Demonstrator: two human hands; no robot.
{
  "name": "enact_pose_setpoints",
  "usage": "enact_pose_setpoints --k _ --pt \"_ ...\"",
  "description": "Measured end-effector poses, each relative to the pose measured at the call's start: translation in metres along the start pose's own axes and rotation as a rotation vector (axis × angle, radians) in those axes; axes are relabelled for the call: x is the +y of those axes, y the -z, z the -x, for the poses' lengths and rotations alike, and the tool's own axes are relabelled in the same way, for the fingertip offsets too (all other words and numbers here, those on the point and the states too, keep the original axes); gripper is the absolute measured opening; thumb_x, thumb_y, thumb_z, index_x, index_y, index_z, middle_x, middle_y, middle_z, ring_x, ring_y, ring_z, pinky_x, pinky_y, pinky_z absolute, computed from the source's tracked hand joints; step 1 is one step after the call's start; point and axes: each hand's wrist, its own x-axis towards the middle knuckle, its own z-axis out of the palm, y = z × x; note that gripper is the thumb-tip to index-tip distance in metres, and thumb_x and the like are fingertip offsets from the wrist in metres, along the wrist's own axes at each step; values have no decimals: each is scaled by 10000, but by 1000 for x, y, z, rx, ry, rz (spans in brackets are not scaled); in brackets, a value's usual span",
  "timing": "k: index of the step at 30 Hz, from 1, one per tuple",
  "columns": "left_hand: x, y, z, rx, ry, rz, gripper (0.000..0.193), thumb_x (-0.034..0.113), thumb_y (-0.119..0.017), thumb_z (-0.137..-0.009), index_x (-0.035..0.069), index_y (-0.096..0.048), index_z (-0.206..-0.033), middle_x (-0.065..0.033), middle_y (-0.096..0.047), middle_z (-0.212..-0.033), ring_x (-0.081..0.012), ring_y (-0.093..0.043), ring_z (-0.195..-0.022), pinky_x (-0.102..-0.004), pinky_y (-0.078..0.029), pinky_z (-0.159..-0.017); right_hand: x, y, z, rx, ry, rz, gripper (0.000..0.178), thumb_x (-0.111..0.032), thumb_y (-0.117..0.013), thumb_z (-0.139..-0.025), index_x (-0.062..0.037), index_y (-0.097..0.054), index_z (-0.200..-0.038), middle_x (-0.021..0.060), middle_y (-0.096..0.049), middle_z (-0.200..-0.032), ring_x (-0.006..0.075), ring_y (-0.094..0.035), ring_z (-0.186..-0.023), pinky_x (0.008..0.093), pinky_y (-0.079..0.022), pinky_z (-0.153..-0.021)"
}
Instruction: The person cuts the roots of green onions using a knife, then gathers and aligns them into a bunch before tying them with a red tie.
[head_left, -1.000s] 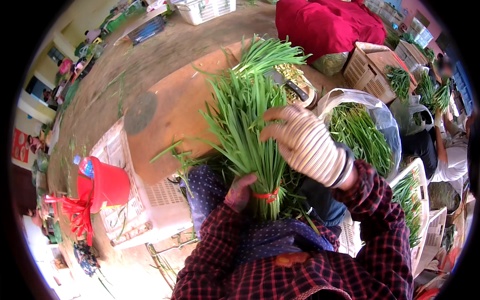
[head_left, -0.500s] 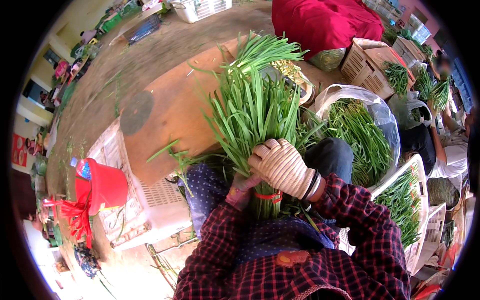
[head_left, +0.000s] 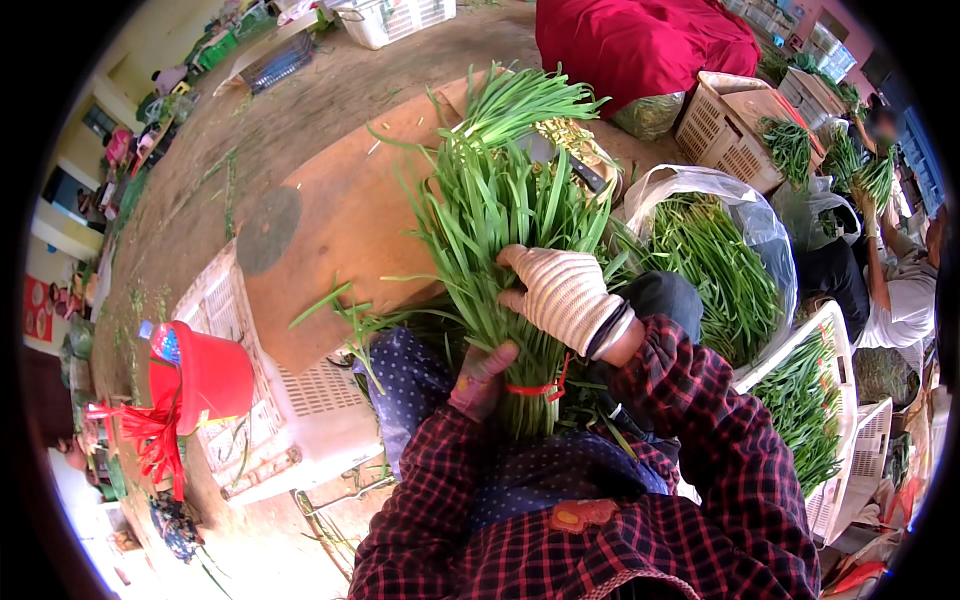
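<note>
A thick bundle of garlic chives (head_left: 500, 210) stands upright in front of my body, its leaves fanning out at the top. Around its lower stalks runs a red tie (head_left: 535, 388) with loose ends sticking up on the right. My left hand (head_left: 484, 376) is closed round the left side of the stalks, just above the tie; its fingers are mostly hidden behind them. Higher up, my right hand (head_left: 568, 297), in a pale striped knit glove, grips the leaves from the right, thumb and forefinger showing on the near side.
More chives (head_left: 530, 100) lie on the brown board (head_left: 340, 220) ahead, beside a knife (head_left: 588, 176). At left hangs a red bucket (head_left: 215, 375) with red ties (head_left: 158, 440). Chives fill a plastic-lined container (head_left: 715, 270) and a white crate (head_left: 800, 400) at right. Another person (head_left: 895, 300) sits far right.
My right hand has shifted up and slightly right, away from my left hand, with its grip loosened. My left thumb and the tie are now more exposed.
</note>
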Motion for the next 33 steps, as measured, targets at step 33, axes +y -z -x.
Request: enact_pose_setpoints --k 33 --pt "-16 24 0 68 -290 -92 604 159 -587 -930 117 -281 -1450 -90 -457 -1373 -231 -454 -1253 -402 -356 -1087 14 -63 58 254 -533 -1605 432 12 -659 -744 13 -566 -1165 48 -658 -988 139 -599 -868 287 -504 -758"
